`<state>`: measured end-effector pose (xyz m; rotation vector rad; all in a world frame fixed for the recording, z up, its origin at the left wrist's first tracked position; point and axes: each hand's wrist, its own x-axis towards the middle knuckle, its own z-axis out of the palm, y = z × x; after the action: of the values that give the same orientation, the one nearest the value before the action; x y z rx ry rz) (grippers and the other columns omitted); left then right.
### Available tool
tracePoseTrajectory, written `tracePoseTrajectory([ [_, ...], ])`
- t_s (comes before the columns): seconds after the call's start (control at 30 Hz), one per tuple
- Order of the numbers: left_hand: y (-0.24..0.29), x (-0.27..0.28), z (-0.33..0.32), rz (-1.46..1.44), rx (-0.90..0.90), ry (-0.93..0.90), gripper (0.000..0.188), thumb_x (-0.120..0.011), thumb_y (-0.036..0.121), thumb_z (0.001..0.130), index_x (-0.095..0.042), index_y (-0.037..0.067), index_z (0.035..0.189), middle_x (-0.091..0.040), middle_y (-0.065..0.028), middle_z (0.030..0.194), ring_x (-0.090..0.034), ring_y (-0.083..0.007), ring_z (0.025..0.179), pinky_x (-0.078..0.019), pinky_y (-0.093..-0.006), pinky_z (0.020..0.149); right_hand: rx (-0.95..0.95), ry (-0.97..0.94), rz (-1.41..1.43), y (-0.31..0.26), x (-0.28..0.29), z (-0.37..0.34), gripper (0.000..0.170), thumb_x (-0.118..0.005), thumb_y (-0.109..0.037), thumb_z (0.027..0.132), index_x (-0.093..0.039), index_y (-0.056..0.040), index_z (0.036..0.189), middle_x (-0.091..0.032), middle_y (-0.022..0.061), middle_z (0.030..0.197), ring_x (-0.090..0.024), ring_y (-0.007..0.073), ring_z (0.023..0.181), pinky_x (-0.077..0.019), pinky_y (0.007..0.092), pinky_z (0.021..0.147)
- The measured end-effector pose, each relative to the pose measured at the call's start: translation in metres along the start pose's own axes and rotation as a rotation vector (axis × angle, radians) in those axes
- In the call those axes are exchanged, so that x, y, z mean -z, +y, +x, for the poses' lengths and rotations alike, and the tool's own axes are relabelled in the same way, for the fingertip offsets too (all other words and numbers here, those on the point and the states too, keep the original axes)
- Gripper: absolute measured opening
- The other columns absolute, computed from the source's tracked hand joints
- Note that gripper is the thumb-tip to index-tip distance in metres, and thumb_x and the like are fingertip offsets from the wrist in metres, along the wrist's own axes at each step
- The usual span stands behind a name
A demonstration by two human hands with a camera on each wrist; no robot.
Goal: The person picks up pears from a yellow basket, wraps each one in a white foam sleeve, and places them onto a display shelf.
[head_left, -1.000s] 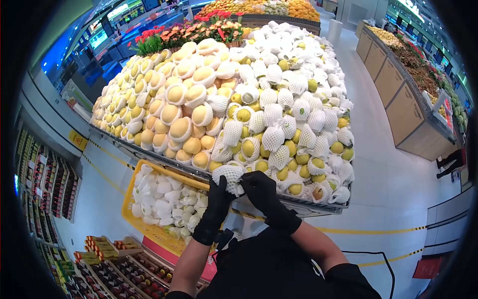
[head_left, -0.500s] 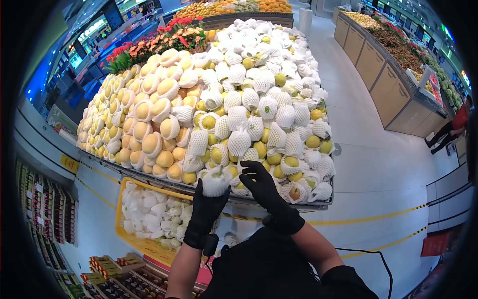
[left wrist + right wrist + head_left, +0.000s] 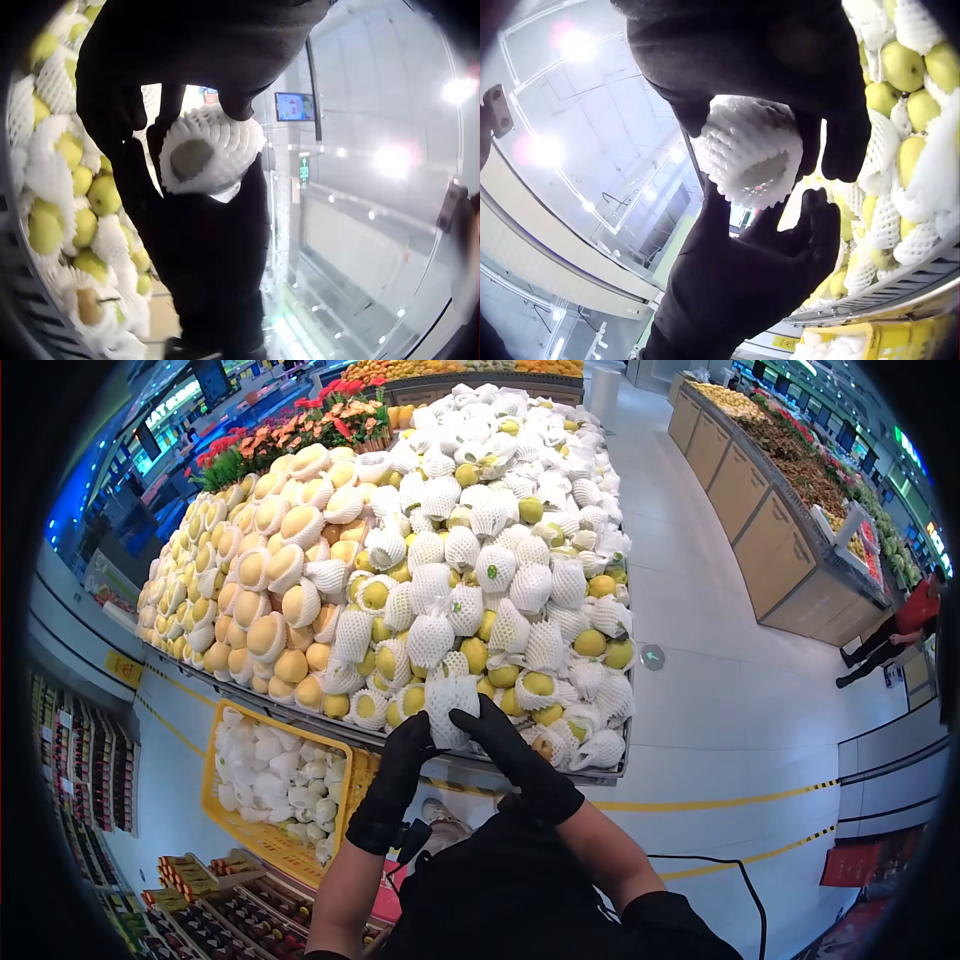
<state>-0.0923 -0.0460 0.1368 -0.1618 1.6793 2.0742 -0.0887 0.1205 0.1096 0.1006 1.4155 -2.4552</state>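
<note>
A pear in a white foam net (image 3: pixel 452 710) is held upright between both black-gloved hands at the front edge of the display. My left hand (image 3: pixel 404 754) grips its left side and my right hand (image 3: pixel 508 748) its right side, thumbs near the person. From below, in the left wrist view, the net (image 3: pixel 232 146) has a round opening with a greyish-brown patch inside. The right wrist view shows the same opening in the net (image 3: pixel 742 146), between the fingers of both hands. Just beyond lie netted and bare yellow-green pears (image 3: pixel 473 654).
Larger yellow fruit in foam nets (image 3: pixel 267 637) fills the display's left part. A yellow crate (image 3: pixel 345 785) with white foam nets stands below left. Red and orange flowers (image 3: pixel 340 422) top the back. Right of an aisle is another produce counter (image 3: pixel 765 530), with a person (image 3: pixel 905 625) nearby.
Half a second ago the right hand was off the netted pear, fingers spread, while the left held it. Now both hands grip it. The display has shifted left in the head view.
</note>
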Motion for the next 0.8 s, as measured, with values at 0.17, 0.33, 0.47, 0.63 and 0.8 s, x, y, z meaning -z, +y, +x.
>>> tracePoseTrajectory([
  [0.17, -0.019, 0.017, 0.005, 0.077, 0.002, 0.072, 0.032, -0.054, 0.033, 0.093, -0.057, 0.003, 0.104, -0.057, -0.0041, 0.092, -0.058, -0.0140, 0.083, -0.0492, -0.0320, 0.081, -0.094, -0.044, 0.235, 0.000, 0.018, -0.002, 0.052, -0.062, -0.023, 0.086, -0.044, -0.0013, 0.130, -0.058, 0.0095, 0.116, -0.058, 0.0198, 0.103, -0.0464, 0.0340, 0.091],
  [0.33, -0.019, 0.036, -0.008, -0.147, -0.131, 0.158, 0.027, -0.054, 0.024, 0.092, -0.055, 0.001, 0.106, -0.056, -0.0069, 0.096, -0.058, -0.0168, 0.087, -0.0512, -0.0339, 0.083, -0.021, 0.064, 0.272, -0.010, 0.036, -0.008, 0.048, -0.063, -0.018, 0.084, -0.047, 0.0016, 0.125, -0.060, 0.0095, 0.112, -0.059, 0.0205, 0.100, -0.0474, 0.0336, 0.089],
  [0.47, -0.020, 0.067, -0.023, 0.068, -0.191, 0.201, 0.022, -0.049, 0.018, 0.095, -0.054, 0.001, 0.108, -0.057, -0.0076, 0.095, -0.059, -0.0182, 0.090, -0.0510, -0.0327, 0.084, 0.053, 0.182, 0.040, -0.025, 0.046, -0.002, 0.047, -0.064, -0.013, 0.081, -0.047, 0.0029, 0.122, -0.059, 0.0112, 0.112, -0.059, 0.0221, 0.101, -0.0474, 0.0340, 0.089],
  [0.63, -0.020, 0.102, -0.041, -0.180, -0.178, 0.321, 0.019, -0.051, 0.016, 0.094, -0.056, 0.003, 0.106, -0.056, -0.0049, 0.094, -0.058, -0.0165, 0.088, -0.0501, -0.0329, 0.084, 0.129, 0.255, -0.110, -0.056, 0.044, 0.023, 0.047, -0.067, -0.010, 0.078, -0.049, 0.0018, 0.120, -0.060, 0.0112, 0.111, -0.060, 0.0210, 0.099, -0.0475, 0.0327, 0.088],
  [0.8, -0.025, 0.123, -0.053, -0.426, -0.159, 0.361, 0.018, -0.053, 0.017, 0.092, -0.057, 0.005, 0.105, -0.056, -0.0037, 0.093, -0.057, -0.0164, 0.086, -0.0497, -0.0334, 0.082, 0.226, 0.290, -0.396, -0.113, 0.035, 0.063, 0.054, -0.076, -0.016, 0.071, -0.051, 0.0048, 0.115, -0.062, 0.0146, 0.105, -0.062, 0.0225, 0.094, -0.0503, 0.0332, 0.082],
])
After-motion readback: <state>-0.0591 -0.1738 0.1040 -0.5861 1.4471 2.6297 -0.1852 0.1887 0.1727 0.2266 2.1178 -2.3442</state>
